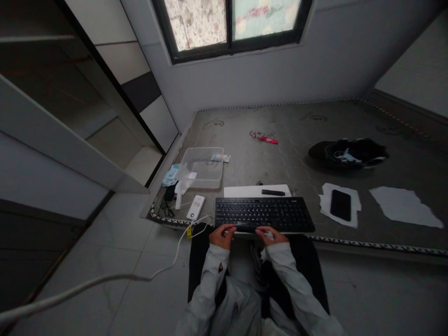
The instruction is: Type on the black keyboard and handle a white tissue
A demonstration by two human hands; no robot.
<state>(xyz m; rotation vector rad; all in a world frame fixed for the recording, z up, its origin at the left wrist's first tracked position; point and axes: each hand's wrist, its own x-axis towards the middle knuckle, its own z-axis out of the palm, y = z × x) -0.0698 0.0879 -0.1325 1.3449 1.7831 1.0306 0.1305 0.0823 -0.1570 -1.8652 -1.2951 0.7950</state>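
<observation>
A black keyboard (pixel 262 212) lies at the front edge of the grey mattress, right before my knees. My left hand (pixel 221 236) is closed at its front edge, left of the middle, thumb and fingers pinched together. My right hand (pixel 272 236) is closed a little further right at the same edge, with a white crumpled bit that looks like tissue (pixel 269 234) in its fingers. A dark strip (pixel 245 229) runs between both sets of fingertips; I cannot tell whether it is part of the keyboard. Behind the keyboard, a black pen-like stick (pixel 273 192) rests on a white sheet (pixel 241 191).
Left stand a clear plastic box (pixel 203 179), a white power bank (pixel 196 207) and a blue mask (pixel 171 175). A white cable (pixel 140 277) crosses the floor. Right lie a phone (pixel 340 205) on paper, a white sheet (pixel 406 205) and a black bag (pixel 350 151). A red-handled item (pixel 268 139) lies further back.
</observation>
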